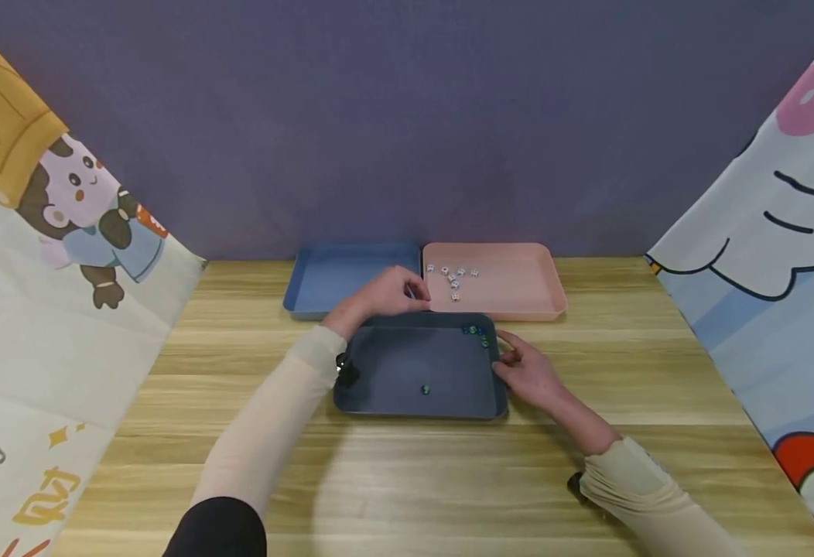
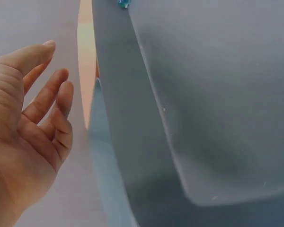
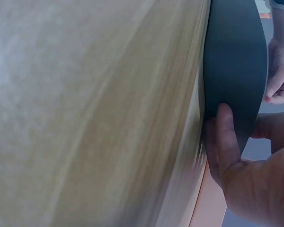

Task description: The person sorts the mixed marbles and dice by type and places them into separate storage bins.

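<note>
Dice (image 1: 452,278) in the rear right tray (image 1: 514,282)

I have room to pass along the table (image 1: 414,480) in front of the dark tray (image 1: 393,367). Behind it, the blue tray (image 1: 351,271) and pink tray (image 1: 514,282) sit close, their raised rims blocking any low path. My left wrist (image 1: 346,316) overhangs the dark tray's back-left corner; my right fingers (image 1: 513,339) occupy its right wall. The backdrop (image 1: 407,139) closes the rear.

2 cream sleeves (image 1: 261,437), black fabric (image 1: 219,530) above the left sleeve, and 2 small black wrist devices (image 1: 577,487).
</note>
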Demonstrator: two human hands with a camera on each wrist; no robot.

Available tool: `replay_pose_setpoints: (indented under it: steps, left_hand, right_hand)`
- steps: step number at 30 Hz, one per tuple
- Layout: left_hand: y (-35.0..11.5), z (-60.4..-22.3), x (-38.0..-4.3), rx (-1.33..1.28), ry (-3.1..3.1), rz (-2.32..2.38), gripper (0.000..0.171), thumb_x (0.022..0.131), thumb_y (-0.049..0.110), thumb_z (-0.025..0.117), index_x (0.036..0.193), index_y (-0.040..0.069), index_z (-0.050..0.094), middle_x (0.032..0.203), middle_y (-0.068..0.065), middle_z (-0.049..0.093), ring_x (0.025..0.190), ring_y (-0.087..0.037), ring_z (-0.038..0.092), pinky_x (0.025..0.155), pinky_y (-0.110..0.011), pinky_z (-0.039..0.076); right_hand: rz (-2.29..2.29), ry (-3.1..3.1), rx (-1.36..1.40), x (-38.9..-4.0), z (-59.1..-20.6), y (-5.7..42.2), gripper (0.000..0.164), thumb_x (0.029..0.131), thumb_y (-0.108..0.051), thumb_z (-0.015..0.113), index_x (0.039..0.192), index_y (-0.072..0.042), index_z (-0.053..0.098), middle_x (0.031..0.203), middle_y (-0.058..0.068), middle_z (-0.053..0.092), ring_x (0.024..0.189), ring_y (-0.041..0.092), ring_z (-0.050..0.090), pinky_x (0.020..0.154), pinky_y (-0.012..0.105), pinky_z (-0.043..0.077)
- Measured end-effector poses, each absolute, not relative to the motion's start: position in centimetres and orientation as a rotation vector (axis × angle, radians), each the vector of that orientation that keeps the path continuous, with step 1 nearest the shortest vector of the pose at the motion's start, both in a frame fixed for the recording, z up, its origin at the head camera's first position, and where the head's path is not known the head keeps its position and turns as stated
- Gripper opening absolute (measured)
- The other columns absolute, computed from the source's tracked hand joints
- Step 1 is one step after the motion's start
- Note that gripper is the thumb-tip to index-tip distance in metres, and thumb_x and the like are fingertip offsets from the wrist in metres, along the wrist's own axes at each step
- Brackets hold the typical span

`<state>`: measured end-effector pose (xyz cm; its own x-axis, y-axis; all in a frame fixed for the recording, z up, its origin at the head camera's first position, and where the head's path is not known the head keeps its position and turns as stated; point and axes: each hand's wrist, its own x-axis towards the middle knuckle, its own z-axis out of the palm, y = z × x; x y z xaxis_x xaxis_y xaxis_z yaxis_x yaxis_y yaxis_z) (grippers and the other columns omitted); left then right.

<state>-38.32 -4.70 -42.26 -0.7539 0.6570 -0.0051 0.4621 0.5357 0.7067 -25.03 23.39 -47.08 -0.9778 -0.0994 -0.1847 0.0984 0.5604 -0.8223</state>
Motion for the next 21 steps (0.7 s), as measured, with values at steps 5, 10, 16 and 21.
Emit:
replay_pose_setpoints:
  steps: [5, 10, 16, 21]
  left_hand:
    - [-4.1, -40.9, -37.1, 1.026, 2.452, 0.833, 0.016, 0.093, 0.021, 0.069, 0.104, 0.012, 0.075, 0.095, 0.01, 0.067, 0.089, -0.011, 0.062, 0.075, -0.028, 0.051]
    - [-3.2, -40.3, -35.6, 1.085, 2.396, 0.667, 0.015, 0.092, 0.02, 0.07, 0.105, 0.014, 0.074, 0.096, 0.011, 0.066, 0.086, -0.004, 0.061, 0.075, -0.025, 0.05]
    - [-2.4, -40.4, -34.0, 1.132, 2.328, 0.448, 0.018, 0.09, 0.022, 0.073, 0.107, 0.015, 0.074, 0.096, 0.013, 0.064, 0.089, -0.003, 0.059, 0.078, -0.025, 0.049]
    - [-2.2, -40.8, -32.8, 1.137, 2.246, 0.344, 0.015, 0.087, 0.02, 0.076, 0.101, 0.017, 0.075, 0.094, 0.012, 0.064, 0.087, -0.005, 0.059, 0.076, -0.026, 0.049]
  right_hand:
    - [-1.372, 2.586, -0.003, -25.0, -47.0, 23.3, 0.062, 0.093, -0.007, 0.061, 0.15, -0.008, 0.037, 0.105, 0.019, 0.062, 0.073, 0.02, 0.063, 0.056, 0.034, 0.054]
    - [-1.367, 2.584, -0.001, -25.0, -47.0, 23.3, 0.062, 0.093, -0.008, 0.061, 0.15, -0.008, 0.037, 0.105, 0.018, 0.061, 0.075, 0.02, 0.062, 0.057, 0.034, 0.054]
    - [-1.376, 2.576, -0.006, -25.0, -46.9, 23.2, 0.062, 0.093, -0.008, 0.061, 0.15, -0.008, 0.036, 0.106, 0.019, 0.061, 0.075, 0.02, 0.062, 0.057, 0.034, 0.055]
    - [-1.384, 2.556, 0.004, -25.0, -46.9, 23.2, 0.062, 0.094, -0.008, 0.061, 0.15, -0.008, 0.036, 0.107, 0.019, 0.061, 0.076, 0.021, 0.063, 0.057, 0.035, 0.055]
